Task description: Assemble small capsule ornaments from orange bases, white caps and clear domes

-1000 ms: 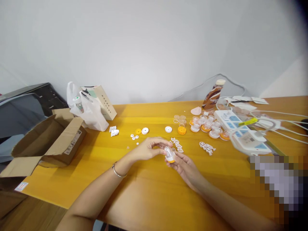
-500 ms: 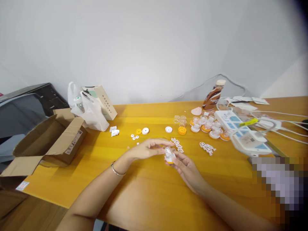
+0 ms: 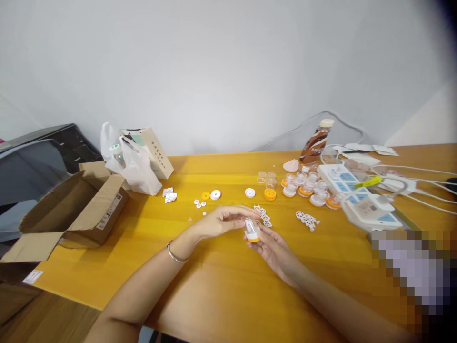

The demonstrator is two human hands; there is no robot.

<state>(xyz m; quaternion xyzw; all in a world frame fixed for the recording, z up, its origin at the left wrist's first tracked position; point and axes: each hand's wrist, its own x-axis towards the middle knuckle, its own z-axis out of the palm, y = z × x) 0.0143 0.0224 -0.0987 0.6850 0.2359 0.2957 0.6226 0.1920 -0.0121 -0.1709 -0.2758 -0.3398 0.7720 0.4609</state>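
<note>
Between my two hands is a small clear-domed plastic capsule [image 3: 253, 230] with a white and orange base, tilted above the table. My right hand [image 3: 273, 247] grips it low, thumb and fingers around the base. At its upper end, my left hand [image 3: 226, 220] has thumb and fingers closed about the clear top; a thin clear rim shows by the thumb. White cut-out plastic pieces [image 3: 264, 217] lie just behind the hands. Farther back sit a white disc [image 3: 250, 193] and an orange disc [image 3: 270, 194].
Several similar clear-domed capsules [image 3: 306, 185] cluster at right, beside a power strip [image 3: 357, 195] with cables and a drink bottle [image 3: 316, 143]. Clear caps [image 3: 267, 179] lie at the back. Left are an open cardboard box [image 3: 103, 209], a plastic bag [image 3: 139, 171] and small white discs [image 3: 200, 204].
The capsule has turned slightly in my hands and its clear dome shows more plainly. My right fingers have shifted a little around the base; the left hand is nearly still.
</note>
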